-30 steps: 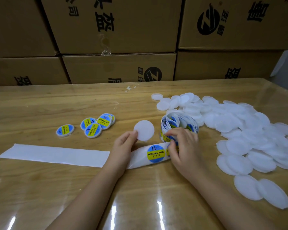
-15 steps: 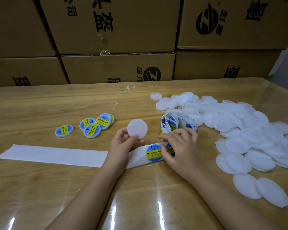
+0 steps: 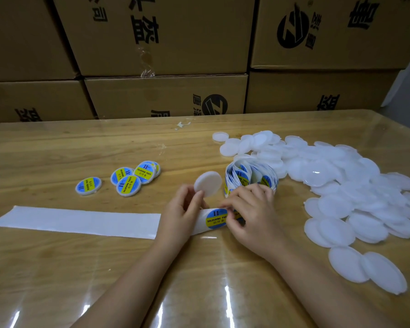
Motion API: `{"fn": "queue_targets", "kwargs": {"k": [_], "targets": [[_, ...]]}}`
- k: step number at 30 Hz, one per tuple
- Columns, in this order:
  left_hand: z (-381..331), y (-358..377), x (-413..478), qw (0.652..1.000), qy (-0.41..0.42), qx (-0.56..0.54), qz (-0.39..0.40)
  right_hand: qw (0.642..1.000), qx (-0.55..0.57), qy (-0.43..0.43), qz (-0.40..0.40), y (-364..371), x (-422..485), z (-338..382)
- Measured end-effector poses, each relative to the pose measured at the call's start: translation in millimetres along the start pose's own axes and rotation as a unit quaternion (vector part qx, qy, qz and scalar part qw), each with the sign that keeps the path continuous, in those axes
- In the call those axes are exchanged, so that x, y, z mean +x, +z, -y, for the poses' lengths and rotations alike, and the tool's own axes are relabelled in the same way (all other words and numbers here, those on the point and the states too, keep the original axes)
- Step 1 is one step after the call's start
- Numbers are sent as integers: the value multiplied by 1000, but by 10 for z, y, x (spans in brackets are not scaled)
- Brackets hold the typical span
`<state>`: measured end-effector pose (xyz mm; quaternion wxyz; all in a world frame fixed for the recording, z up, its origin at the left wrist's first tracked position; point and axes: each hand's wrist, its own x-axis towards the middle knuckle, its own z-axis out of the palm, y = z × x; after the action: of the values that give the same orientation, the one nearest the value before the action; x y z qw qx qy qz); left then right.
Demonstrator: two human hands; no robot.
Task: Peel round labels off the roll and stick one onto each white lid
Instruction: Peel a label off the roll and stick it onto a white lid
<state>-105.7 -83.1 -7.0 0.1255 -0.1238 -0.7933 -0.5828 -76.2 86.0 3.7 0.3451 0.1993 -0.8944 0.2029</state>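
Lift the label (image 3: 215,219) slowly by its right edge with the right hand (image 3: 249,214), fingertips curled and pinching, peeling low along the backing strip (image 3: 81,221) to avoid creasing. Hold the left hand (image 3: 178,216) just beside, clamped on one bare white lid (image 3: 207,183) tilted above the strip, heel pinning the strip to the table (image 3: 57,268). Take further lids from the pile (image 3: 341,185) beyond the roll (image 3: 249,177).

My forearms rise from the bottom edge to mid-frame. My left grip (image 3: 179,213) pinches a white lid (image 3: 208,183) between thumb and fingers; my right grip (image 3: 251,213), fingers curled, pinches a label (image 3: 214,219).
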Motion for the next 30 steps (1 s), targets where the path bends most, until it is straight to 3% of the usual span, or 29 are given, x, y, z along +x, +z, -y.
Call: {"fn": "queue_targets", "kwargs": {"k": [15, 24, 30], "targets": [[29, 5, 10, 988, -33, 131, 71, 1000, -10, -26, 14, -35, 12, 24], [-26, 15, 6, 970, 24, 231, 76, 997, 19, -54, 55, -52, 11, 43], [-8, 13, 28, 978, -11, 194, 79, 997, 41, -58, 26, -52, 1, 31]]}}
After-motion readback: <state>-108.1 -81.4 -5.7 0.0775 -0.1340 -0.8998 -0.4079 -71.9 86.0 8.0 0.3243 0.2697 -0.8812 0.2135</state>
